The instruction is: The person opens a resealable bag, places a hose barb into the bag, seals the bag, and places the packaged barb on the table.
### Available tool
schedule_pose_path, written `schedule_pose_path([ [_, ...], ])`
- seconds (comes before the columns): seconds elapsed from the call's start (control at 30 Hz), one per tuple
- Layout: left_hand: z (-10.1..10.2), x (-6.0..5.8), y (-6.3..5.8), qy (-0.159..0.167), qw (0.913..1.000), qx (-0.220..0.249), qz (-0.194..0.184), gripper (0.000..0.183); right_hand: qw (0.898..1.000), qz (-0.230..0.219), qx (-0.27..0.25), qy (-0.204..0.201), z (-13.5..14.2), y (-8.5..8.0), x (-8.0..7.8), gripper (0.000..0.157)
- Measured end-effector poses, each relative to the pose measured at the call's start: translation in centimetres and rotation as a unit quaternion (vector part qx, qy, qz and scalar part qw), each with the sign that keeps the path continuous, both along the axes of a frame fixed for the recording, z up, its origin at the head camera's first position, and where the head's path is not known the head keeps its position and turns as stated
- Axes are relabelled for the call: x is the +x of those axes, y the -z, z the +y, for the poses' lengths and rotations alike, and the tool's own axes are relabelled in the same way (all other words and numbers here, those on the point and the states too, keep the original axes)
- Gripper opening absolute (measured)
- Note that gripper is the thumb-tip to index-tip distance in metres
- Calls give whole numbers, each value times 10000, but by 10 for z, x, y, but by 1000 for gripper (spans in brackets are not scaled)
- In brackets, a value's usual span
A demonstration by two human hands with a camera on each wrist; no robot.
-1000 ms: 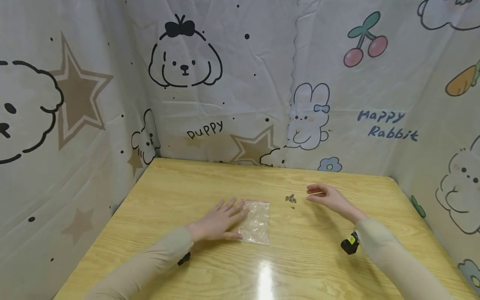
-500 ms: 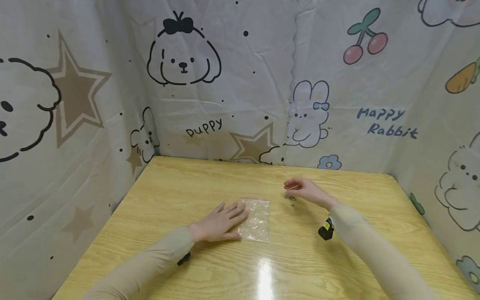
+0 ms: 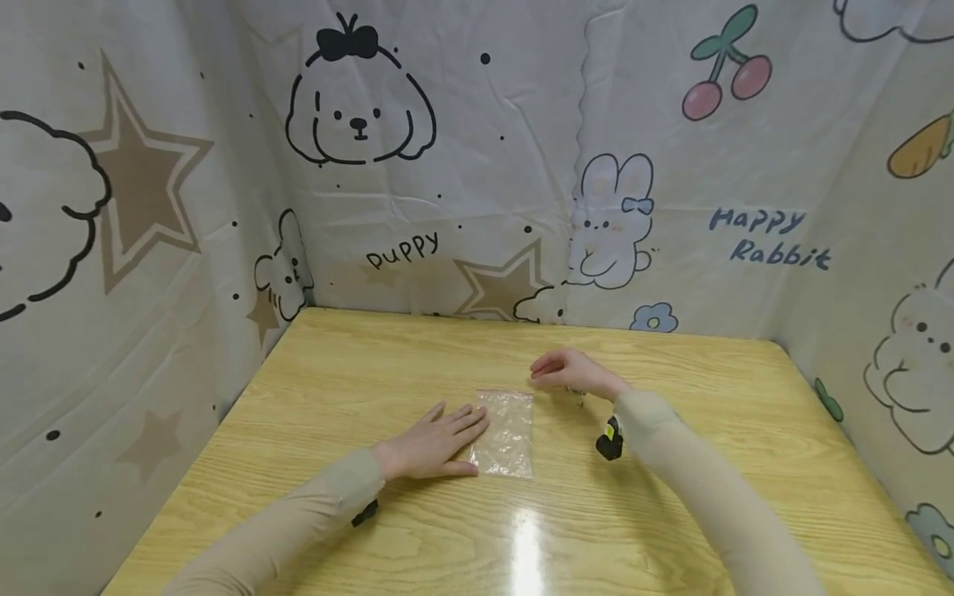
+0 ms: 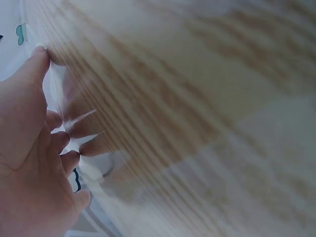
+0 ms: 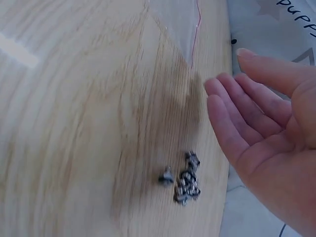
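A clear zip bag [image 3: 503, 434] with a red line along its top edge lies flat mid-table. My left hand [image 3: 432, 443] rests spread on the bag's left side, fingers straight. Beyond the bag's top right corner, my right hand [image 3: 572, 372] hovers over the table with relaxed fingers and nothing between them. Under its wrist, partly hidden in the head view, sits a small pile of metal screws [image 5: 187, 181]; the right wrist view shows it in full. One single screw [image 5: 167, 177] lies just apart from that pile.
The wood-grain table [image 3: 358, 364] is bounded at the back and sides by a printed cloth curtain [image 3: 477, 165]. Each wrist carries a small black camera, such as the right wrist camera [image 3: 609, 440].
My right hand has moved left, from the right of the screws, over them, to near the bag's top corner. The left hand has stayed on the bag.
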State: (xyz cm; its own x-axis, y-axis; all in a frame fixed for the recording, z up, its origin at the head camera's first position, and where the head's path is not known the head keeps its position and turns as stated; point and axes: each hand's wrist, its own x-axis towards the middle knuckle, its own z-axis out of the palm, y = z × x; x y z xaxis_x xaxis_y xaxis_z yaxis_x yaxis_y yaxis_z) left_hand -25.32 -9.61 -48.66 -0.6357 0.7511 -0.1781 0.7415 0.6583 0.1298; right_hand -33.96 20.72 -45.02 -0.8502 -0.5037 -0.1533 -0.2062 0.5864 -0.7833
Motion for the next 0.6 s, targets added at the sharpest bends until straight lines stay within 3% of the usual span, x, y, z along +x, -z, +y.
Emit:
schedule_pose_path([
  [0.13,0,-2,2,3,10000,-43,17,79,9997,24,55,-244,-8,6,-5,34],
  [0.6,-1,-4,2,90,9999,1,65,78,9974,418,447,-384,-24,11,-9,24],
])
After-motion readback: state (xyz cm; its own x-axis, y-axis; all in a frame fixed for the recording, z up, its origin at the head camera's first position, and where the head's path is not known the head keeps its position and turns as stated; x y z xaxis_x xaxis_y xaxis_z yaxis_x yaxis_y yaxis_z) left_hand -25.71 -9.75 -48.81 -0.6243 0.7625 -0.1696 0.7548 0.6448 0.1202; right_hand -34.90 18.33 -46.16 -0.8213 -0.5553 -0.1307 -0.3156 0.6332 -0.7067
